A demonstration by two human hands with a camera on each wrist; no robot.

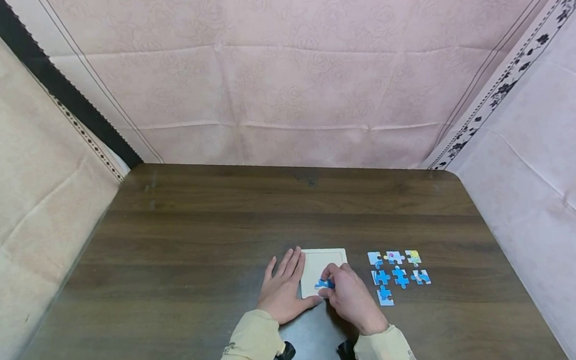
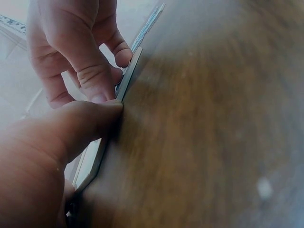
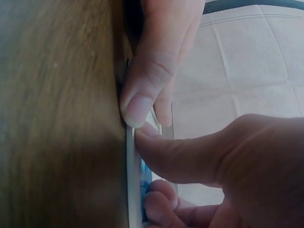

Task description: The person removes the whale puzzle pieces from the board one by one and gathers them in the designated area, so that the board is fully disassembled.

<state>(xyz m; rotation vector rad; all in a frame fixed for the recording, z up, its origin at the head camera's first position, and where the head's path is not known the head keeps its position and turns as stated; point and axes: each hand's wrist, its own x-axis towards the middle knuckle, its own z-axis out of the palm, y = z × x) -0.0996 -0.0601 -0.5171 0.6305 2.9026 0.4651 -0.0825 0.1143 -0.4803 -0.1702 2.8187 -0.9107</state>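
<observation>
A white puzzle tray (image 1: 320, 257) with a raised rim lies on the table. My left hand (image 1: 285, 292) is spread along its left side, the thumb against the near edge. A blue jigsaw piece (image 1: 323, 284) is in the lower part of the tray, partly hidden by my right hand (image 1: 351, 297). The right fingers and thumb are bent around that piece and pinch it. In the right wrist view the piece (image 3: 146, 183) shows as a blue strip between thumb and fingertips, low against the tray rim (image 3: 134, 190). Both thumbs are close together at the near edge.
Several loose jigsaw pieces (image 1: 400, 276), mostly blue, lie in rows to the right of the tray. The brown wooden table (image 1: 195, 239) is bounded by pale cloth (image 1: 280, 89) at the back and both sides.
</observation>
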